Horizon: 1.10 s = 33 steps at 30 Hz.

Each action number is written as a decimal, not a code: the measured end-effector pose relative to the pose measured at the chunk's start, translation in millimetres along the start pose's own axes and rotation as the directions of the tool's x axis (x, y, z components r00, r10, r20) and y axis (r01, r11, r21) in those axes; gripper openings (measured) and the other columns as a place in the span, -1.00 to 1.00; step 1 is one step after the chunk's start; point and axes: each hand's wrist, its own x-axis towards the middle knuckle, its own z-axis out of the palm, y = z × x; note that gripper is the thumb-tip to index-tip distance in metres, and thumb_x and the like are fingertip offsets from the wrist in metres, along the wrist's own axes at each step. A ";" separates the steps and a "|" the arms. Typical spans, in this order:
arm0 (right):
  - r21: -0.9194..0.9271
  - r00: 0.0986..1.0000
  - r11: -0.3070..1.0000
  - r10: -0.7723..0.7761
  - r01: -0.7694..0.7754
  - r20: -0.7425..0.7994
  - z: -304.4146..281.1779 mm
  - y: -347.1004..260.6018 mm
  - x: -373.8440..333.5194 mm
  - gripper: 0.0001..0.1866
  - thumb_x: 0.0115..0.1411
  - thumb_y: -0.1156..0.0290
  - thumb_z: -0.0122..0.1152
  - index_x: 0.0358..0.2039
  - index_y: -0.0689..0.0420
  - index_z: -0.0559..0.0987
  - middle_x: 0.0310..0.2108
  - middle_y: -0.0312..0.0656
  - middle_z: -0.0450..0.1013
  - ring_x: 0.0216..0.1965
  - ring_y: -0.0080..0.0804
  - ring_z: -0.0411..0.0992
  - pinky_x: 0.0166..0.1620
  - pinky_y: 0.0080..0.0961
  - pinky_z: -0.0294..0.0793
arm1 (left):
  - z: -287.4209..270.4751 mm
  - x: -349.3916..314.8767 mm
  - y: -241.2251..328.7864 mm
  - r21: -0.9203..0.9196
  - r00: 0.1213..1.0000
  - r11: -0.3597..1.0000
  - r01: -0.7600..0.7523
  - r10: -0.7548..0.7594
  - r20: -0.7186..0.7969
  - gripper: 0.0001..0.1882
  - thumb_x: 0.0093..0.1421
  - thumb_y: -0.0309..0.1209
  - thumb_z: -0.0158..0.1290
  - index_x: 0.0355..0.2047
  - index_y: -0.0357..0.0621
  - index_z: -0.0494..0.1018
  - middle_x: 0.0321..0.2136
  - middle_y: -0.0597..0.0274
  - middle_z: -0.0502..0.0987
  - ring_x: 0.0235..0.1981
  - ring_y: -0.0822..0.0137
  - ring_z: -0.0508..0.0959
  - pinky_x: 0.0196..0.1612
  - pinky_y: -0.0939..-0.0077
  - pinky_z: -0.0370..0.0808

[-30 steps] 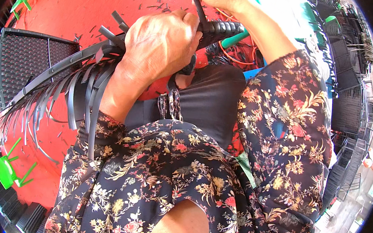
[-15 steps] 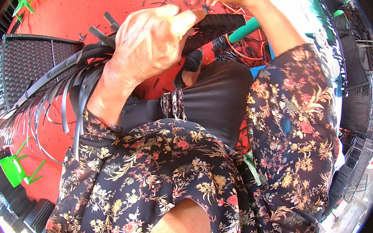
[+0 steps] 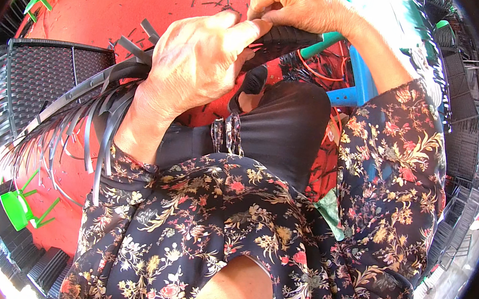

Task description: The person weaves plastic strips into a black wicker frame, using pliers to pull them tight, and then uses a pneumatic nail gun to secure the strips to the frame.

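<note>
My left hand is closed around a dark woven panel of flat black plastic strips, held above my lap. The thumb lies along the panel's top edge. Loose strip ends fan out behind my left wrist and hang down past my left forearm. At the panel's far edge, my right hand has its fingers curled and pinched together, close against my left thumb and fingertips. What it pinches is hidden behind the fingers.
A larger woven black panel with loose strip ends stands at the left. Green plastic stools sit on the red floor, which is scattered with black scraps. A blue frame is beyond my right knee. Stacked black woven pieces line the right.
My right hand has come down and across to the panel, its fingers closing beside my left thumb. My left hand keeps its hold and has shifted slightly.
</note>
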 end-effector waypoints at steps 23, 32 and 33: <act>0.532 0.866 0.693 0.465 -0.487 0.186 12.0 6.2 15.9 -0.90 -0.09 0.60 0.16 -0.49 0.21 0.57 -0.59 -0.32 0.45 -0.55 -0.55 0.37 -0.46 -0.59 0.37 | 0.2 0.1 -0.5 0.034 0.998 0.998 -0.050 0.051 -0.040 -0.73 -0.01 -0.39 0.11 -0.24 -0.04 0.49 -0.56 0.21 0.41 -0.49 0.15 0.52 -0.45 0.30 0.46; 0.378 0.934 0.857 0.287 -0.350 0.214 8.1 5.3 10.0 -0.91 -0.05 0.58 0.17 -0.46 0.19 0.57 -0.58 -0.35 0.47 -0.51 -0.60 0.38 -0.42 -0.58 0.39 | 4.0 2.7 -5.4 -0.016 0.998 0.999 -0.048 0.047 -0.045 -0.77 -0.02 -0.43 0.09 -0.29 -0.07 0.48 -0.56 0.14 0.43 -0.48 0.08 0.52 -0.42 0.26 0.46; 0.340 0.955 0.894 0.251 -0.291 0.156 7.6 4.6 7.9 -0.91 -0.04 0.57 0.18 -0.46 0.21 0.57 -0.58 -0.33 0.47 -0.51 -0.59 0.39 -0.41 -0.58 0.39 | 8.2 3.6 -8.0 -0.024 0.997 0.998 -0.054 0.052 -0.057 -0.77 -0.02 -0.43 0.09 -0.29 -0.08 0.49 -0.56 0.13 0.44 -0.47 0.07 0.52 -0.41 0.25 0.47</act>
